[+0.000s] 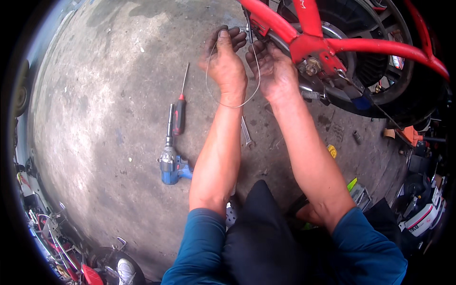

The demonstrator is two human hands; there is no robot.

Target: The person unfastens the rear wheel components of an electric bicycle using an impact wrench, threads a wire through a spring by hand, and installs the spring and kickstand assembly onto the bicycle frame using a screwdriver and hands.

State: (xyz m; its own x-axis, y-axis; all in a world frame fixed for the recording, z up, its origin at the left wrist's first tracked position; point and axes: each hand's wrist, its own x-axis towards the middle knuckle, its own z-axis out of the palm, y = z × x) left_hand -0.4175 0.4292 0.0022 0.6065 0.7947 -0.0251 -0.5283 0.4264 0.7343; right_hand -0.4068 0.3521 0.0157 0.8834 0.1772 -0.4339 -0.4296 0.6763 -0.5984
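My left hand (224,53), its fingertips darkened, pinches a thin cable (232,107) that hangs in a loop around my wrist. My right hand (266,71) is turned palm up with loosely curled fingers apart, beside a short black cable end (251,35) under the red tubular frame (358,45) of a wheeled machine. The frame carries a large bolt (312,66) beside a black-tyred wheel (380,97). A spring (311,95) shows below the bolt. What the fingertips touch behind the cable is hard to make out.
On the concrete floor (104,85) lie a red-and-black screwdriver (179,114), a blue power tool (169,166), a wrench (245,130), a small socket (357,137) and a yellow object (331,151). An orange jack (411,135) stands right. Machine parts line both edges; a shoe (126,270) shows lower left.
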